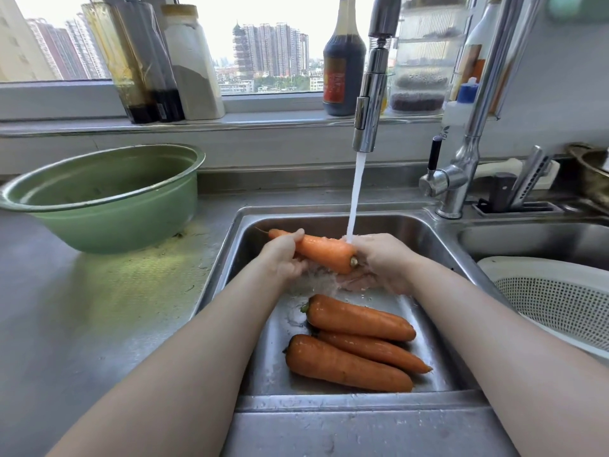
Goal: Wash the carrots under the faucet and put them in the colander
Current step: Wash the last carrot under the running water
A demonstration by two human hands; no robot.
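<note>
One carrot [321,252] is held under the faucet [369,103] stream, its long axis running left to right. The tapered end is gripped by the curled fingers of the left hand [281,258], and the stem end is cupped by the right hand [385,258]. Three more carrots [359,319] lie in the sink [428,232] below. The colander [560,301], with no carrot seen in it, is set to the right, nearer the right hand.

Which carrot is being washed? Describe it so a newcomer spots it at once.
In the steel sink, follow the faucet stream down. The held carrot spans the left hand at its thin tip and the right hand at its stem end. Unlike the three carrots on the sink floor, it is raised.
</note>
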